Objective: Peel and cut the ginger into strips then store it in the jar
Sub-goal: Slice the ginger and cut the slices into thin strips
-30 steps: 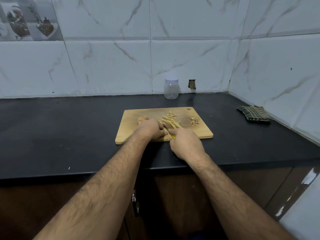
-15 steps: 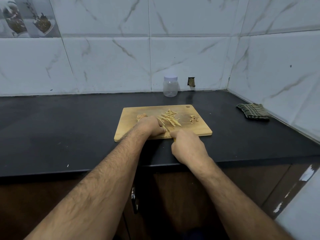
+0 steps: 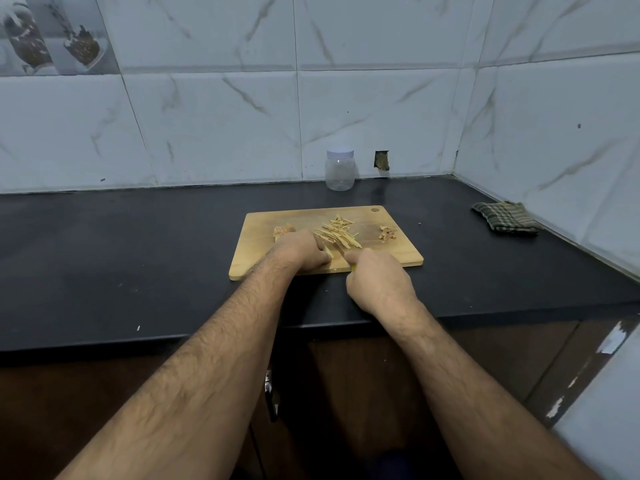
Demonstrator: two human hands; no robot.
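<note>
While a pile of ginger strips (image 3: 337, 231) lies near the middle of the board (image 3: 258, 233), toward its far edge, a small piece of ginger (image 3: 327, 251) sits just in front of it under the left hand's fingertips. An uncut chunk (image 3: 283, 230) rests toward the board's left side, just beyond the left hand, and a little heap of peel (image 3: 387, 233) lies near the right edge. The jar (image 3: 339, 170) stands at the back edge of the counter (image 3: 138, 244), against the wall, well apart from the board; its lid is on and nothing shows through its clear wall. The left hand (image 3: 300, 252) is curled, knuckles up, pressing the small piece to the board. The right hand (image 3: 379, 282) is closed round a knife (image 3: 341, 253) handle at the board's near edge, a bit of yellow showing by the thumb; the blade points away, just beside the left fingers, though whether it touches the ginger cannot be told. A folded checked cloth (image 3: 505, 217) lies near the counter's right edge by the side wall.
</note>
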